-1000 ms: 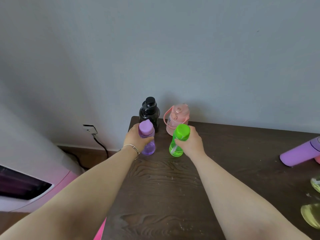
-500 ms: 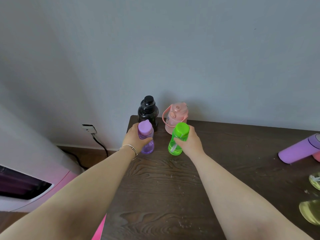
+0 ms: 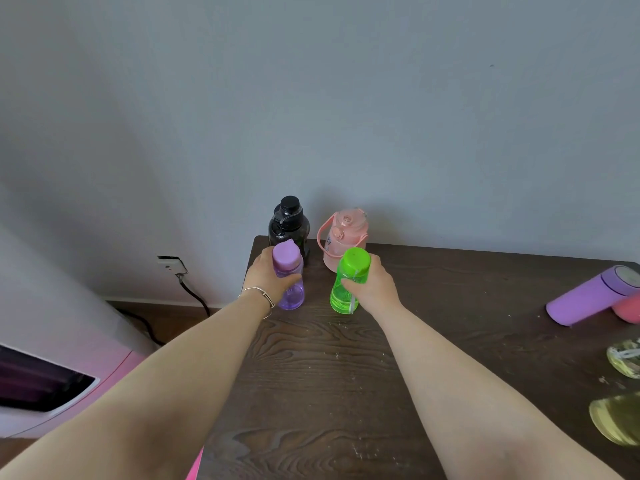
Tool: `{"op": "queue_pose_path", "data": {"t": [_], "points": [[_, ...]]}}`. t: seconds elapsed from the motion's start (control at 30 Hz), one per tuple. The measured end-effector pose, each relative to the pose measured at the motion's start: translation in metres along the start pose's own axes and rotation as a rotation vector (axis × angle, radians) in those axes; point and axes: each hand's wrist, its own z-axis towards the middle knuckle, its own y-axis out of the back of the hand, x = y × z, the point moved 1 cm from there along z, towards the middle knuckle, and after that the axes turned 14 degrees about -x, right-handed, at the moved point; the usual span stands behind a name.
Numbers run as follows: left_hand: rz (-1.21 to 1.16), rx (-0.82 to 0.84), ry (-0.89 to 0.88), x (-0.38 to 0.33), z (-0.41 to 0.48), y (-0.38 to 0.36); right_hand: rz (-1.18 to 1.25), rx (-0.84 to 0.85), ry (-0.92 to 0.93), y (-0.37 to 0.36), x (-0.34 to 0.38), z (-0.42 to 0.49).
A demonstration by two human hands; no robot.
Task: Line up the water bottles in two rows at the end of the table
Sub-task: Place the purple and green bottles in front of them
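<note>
A black bottle (image 3: pixel 289 221) and a pink bottle with a loop handle (image 3: pixel 344 237) stand side by side against the wall at the far left end of the dark wooden table (image 3: pixel 346 375). My left hand (image 3: pixel 268 278) grips a clear purple bottle (image 3: pixel 289 277) upright just in front of the black one. My right hand (image 3: pixel 372 285) grips a bright green bottle (image 3: pixel 348 280) upright in front of the pink one. Both bottle bases rest on or sit very near the tabletop.
A lilac flask (image 3: pixel 592 294) lies on its side at the right, against a pink-red object (image 3: pixel 628 308). Two yellowish clear bottles (image 3: pixel 627 360) (image 3: pixel 618 422) sit at the right edge. A wall socket with a black cable (image 3: pixel 173 266) and a white-pink appliance (image 3: pixel 52 375) are left of the table.
Both hands have carried the purple and green bottles slightly farther toward the wall, closer to the black and pink bottles. The grips are unchanged.
</note>
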Motion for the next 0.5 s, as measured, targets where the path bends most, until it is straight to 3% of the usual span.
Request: {"op": "queue_pose_path", "data": {"t": [0.5], "points": [[0.002,0.003,0.024,0.0047,0.0024,0.0007,0.003,-0.014,0.011,-0.0035,-0.0056,0.0004]]}}
